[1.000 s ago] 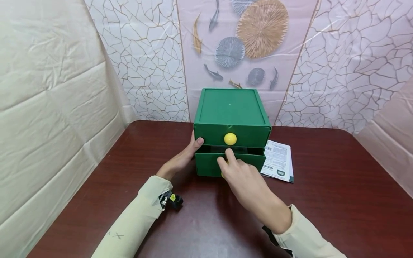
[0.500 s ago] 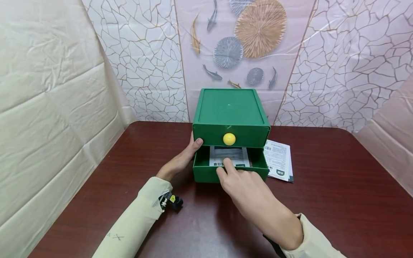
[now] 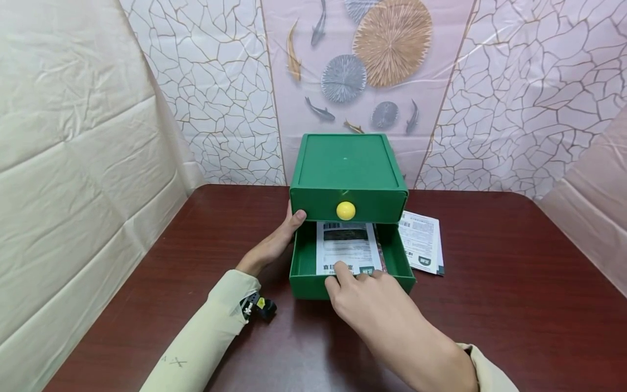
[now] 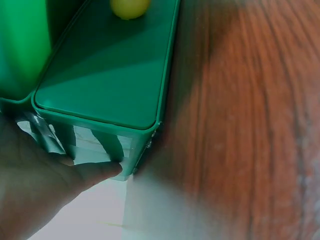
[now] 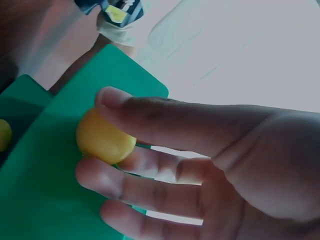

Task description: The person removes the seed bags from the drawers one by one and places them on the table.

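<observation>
My right hand pinches the lower drawer's yellow knob, the drawer sliding along its long axis from the table's far edge toward me. My left hand grips the green cabinet at its left side. The drawer stands further out than half a second ago, with more of the leaflet inside showing.

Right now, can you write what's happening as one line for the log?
right hand: grips lower drawer knob | lower drawer: open, paper inside | left hand: holds green box | upper drawer: closed
</observation>
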A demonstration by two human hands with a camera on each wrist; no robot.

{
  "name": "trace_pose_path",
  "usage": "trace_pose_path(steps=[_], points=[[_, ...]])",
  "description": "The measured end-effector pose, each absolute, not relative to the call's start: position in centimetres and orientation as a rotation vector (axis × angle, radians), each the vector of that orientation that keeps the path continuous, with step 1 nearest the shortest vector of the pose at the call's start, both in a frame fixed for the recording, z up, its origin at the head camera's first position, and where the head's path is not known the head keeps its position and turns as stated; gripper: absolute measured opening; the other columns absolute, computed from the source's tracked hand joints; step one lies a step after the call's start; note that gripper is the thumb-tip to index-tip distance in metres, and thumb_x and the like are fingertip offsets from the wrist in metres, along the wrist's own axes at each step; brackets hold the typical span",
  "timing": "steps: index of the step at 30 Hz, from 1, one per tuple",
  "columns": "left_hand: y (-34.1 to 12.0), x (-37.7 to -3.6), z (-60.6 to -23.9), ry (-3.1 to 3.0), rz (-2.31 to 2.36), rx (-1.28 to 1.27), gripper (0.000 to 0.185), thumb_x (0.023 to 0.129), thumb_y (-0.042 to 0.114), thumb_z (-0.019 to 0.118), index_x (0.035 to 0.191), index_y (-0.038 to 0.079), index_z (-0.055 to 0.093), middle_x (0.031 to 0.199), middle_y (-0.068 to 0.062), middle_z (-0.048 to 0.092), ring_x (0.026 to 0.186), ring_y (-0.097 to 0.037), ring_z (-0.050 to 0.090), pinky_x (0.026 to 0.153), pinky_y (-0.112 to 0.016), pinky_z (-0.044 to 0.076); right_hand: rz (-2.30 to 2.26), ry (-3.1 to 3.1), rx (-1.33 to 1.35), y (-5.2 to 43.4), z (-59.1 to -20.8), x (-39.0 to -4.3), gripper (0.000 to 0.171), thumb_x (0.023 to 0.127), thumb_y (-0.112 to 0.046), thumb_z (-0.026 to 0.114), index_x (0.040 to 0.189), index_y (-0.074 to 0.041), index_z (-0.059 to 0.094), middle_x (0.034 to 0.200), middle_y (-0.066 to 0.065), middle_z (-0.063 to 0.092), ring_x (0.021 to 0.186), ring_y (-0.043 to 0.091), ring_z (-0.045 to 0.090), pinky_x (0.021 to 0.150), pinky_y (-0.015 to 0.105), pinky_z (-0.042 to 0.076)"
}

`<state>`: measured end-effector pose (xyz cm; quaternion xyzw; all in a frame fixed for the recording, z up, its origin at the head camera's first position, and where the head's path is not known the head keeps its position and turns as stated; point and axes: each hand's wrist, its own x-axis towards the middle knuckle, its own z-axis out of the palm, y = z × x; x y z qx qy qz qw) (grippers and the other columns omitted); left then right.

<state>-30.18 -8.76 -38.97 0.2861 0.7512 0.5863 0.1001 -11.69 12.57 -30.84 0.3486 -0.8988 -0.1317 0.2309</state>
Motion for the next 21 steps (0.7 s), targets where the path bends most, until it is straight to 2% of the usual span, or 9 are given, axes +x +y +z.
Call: trace_pose_path(steps=[7,16,21], points=[[-8.9,-30.1,-39.2,2.229,1.734,0.854,0.1,0.092,0.091,0.03,0.163,0.045,-0.023,0.174,0.002,-0.006,0.157,-0.028,0.013,0.123,-0.064,0.02,-0.38,-2.421,1.027,12.7,-31.0,-10.8,0.035,0.081,-0.011,0.09,0.08,-0.011,0.055,0.081,0.001,0.05,0.045,0.012,0.041,0.044,0.026,0.031],[-8.7,-30.1,-39.0,2.248,1.74,0.873,0.105,0.089,0.095,0.031,0.163,0.044,-0.023,0.174,0.004,-0.009,0.157,-0.027,0.008,0.124,-0.066,0.015,-0.37,-2.43,1.117,12.9,-30.8,-9.6,0.034,0.082,-0.016,0.09,0.081,-0.012,0.056,0.086,0.001,0.055,0.046,0.012,0.039,0.045,0.026,0.028],[-8.7,-30.2,-39.2,2.242,1.742,0.886,0.107,0.088,0.096,0.03,0.163,0.042,-0.024,0.174,0.003,-0.01,0.157,-0.028,0.006,0.124,-0.067,0.012,-0.341,-2.5,1.161,13.1,-30.7,-9.3,0.03,0.083,-0.019,0.09,0.085,-0.011,0.061,0.087,0.001,0.057,0.048,0.012,0.04,0.045,0.026,0.031]])
